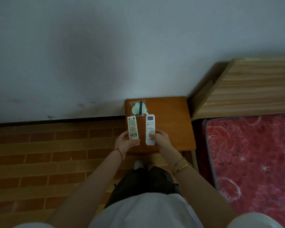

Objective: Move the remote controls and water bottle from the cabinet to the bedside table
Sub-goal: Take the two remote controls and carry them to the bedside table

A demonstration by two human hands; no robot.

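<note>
A pale green item in a clear packet (139, 108) lies near the wall, beside a red patterned mattress (253, 162).

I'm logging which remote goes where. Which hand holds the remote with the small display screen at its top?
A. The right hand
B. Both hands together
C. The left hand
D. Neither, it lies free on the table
A: the right hand grips the lower part of the white remote with the display, while the left hand holds the remote with coloured buttons.

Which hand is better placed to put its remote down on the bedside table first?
Right, probably. The right hand holds the white remote over the bedside table; the left hand holds the coloured-button remote at the left edge.
</note>
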